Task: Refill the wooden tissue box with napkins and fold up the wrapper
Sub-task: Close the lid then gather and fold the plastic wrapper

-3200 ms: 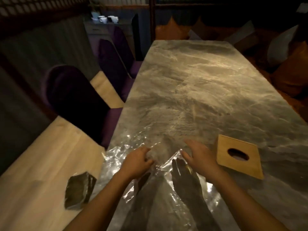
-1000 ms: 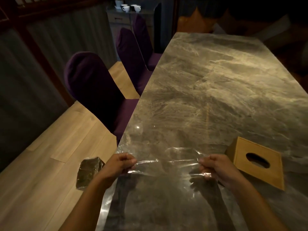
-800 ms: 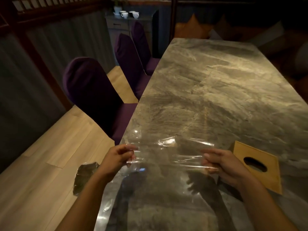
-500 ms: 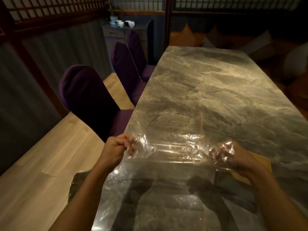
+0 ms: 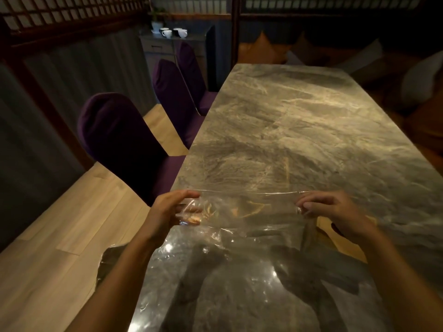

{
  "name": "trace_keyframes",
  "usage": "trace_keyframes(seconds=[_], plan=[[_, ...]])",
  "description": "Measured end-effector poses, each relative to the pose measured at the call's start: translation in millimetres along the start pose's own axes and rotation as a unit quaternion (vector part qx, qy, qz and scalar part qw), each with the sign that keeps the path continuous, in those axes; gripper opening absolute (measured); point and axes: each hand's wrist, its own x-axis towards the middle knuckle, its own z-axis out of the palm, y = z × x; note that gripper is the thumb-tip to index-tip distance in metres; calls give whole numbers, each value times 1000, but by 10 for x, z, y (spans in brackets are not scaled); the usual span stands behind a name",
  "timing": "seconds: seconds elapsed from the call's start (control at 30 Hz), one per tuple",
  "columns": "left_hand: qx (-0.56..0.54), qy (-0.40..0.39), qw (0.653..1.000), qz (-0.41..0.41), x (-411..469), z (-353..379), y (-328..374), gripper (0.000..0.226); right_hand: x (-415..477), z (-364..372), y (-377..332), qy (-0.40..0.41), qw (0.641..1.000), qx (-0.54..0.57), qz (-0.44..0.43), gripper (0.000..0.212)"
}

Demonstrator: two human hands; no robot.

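A clear plastic wrapper (image 5: 244, 209) is stretched flat between my two hands above the near end of the marble table (image 5: 299, 130). My left hand (image 5: 167, 212) pinches its left edge, and my right hand (image 5: 335, 209) pinches its right edge with fingers curled. More of the shiny film lies on the table below my forearms. The wooden tissue box (image 5: 335, 238) sits on the table under my right wrist, mostly hidden by my arm and the film. No napkins are visible.
Purple chairs (image 5: 119, 140) line the table's left side over a pale wooden floor. A dark crumpled wrapper piece (image 5: 107, 259) lies on the floor beside my left forearm. Cups (image 5: 172, 32) stand on a far cabinet. Cushioned seating runs along the right.
The wrapper went from lying on the table to being lifted and pulled taut between both hands. My hands rose and spread wider, and the crumpled film is now smooth along its top edge.
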Motion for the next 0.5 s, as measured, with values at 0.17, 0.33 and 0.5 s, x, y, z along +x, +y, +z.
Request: trace_keyframes(seconds=[0.17, 0.33, 0.5], plan=[[61, 13, 998, 9, -45, 171, 50, 31, -68, 2, 48, 46, 999, 19, 8, 20], [130, 1, 987, 93, -103, 319, 329, 33, -139, -75, 30, 116, 992, 2, 41, 15], [252, -76, 949, 172, -169, 462, 735, 41, -198, -134, -252, 117, 986, -105, -57, 38]])
